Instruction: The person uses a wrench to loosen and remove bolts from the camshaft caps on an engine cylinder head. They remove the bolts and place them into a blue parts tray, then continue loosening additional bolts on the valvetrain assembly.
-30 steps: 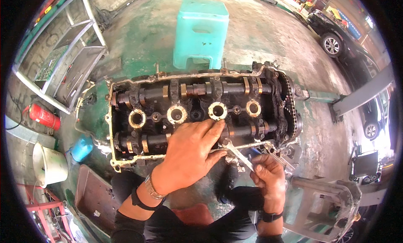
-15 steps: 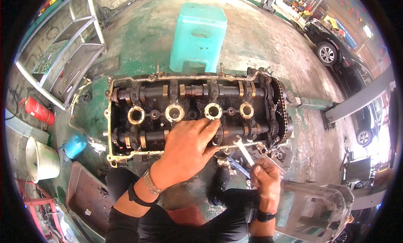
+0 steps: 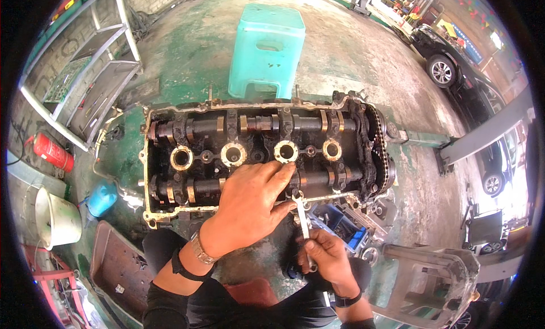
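A greasy engine cylinder head (image 3: 255,204) lies crosswise before me, with two dark camshafts, pale spark plug rings and a timing chain (image 3: 386,153) at its right end. My left hand (image 3: 250,198) lies over the near camshaft (image 3: 210,187), fingers stretched out and fingertips by the third ring (image 3: 285,151). My right hand (image 3: 329,258) is closed round a silver combination wrench (image 3: 302,218). The wrench's upper jaw is at the near rim, close to my left thumb. Whether it sits on a bolt I cannot tell.
A turquoise plastic stool (image 3: 267,50) stands behind the cylinder head. Below its near right side is a blue tool tray (image 3: 340,227). At left are a metal shelf rack (image 3: 102,96), a fire extinguisher (image 3: 52,151), a white bucket (image 3: 59,221) and a brown tub (image 3: 122,272).
My right hand has moved left with the wrench, bringing its jaw beside my left thumb and uncovering the blue tray. My left hand has stayed nearly in place.
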The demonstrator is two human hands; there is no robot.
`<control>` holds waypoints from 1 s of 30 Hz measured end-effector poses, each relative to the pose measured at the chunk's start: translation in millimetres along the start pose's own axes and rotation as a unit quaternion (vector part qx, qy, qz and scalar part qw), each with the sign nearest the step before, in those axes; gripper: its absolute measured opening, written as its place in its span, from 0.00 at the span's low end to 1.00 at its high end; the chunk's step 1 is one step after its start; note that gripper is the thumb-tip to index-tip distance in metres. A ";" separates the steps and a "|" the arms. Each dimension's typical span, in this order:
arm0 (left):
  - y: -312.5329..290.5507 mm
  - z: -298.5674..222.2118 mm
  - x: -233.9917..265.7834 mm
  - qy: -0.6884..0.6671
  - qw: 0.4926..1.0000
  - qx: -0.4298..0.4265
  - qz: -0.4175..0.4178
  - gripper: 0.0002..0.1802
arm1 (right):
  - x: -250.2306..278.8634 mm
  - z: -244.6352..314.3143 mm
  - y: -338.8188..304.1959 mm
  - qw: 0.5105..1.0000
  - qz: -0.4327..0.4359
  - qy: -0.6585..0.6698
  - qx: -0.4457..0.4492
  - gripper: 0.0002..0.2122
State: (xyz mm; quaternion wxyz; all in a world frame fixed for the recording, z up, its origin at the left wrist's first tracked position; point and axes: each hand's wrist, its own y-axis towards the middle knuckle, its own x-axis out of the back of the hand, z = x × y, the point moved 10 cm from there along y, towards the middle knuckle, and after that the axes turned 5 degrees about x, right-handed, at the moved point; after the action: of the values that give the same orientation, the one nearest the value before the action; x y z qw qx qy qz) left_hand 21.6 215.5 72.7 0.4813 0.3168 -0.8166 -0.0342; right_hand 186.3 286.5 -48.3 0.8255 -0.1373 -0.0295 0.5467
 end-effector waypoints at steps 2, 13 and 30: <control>-0.2 0.4 0.3 -0.001 1.000 0.000 0.001 0.35 | -11.4 -4.2 -1.0 1.000 0.021 0.017 -0.017 0.09; -1.7 1.4 -0.2 -0.013 1.000 -0.011 -0.001 0.34 | -70.3 4.7 18.2 0.990 0.046 0.136 0.008 0.09; -1.8 0.4 -0.1 -0.008 1.000 -0.016 0.000 0.37 | -30.3 -3.0 2.2 0.961 0.026 0.261 -0.085 0.12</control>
State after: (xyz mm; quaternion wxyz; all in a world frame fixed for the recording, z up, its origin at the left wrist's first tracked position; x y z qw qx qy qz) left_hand 22.2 214.1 71.8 0.4793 0.3091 -0.8199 -0.0497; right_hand 172.8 259.1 -48.7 0.7755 -0.3451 0.1440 0.5087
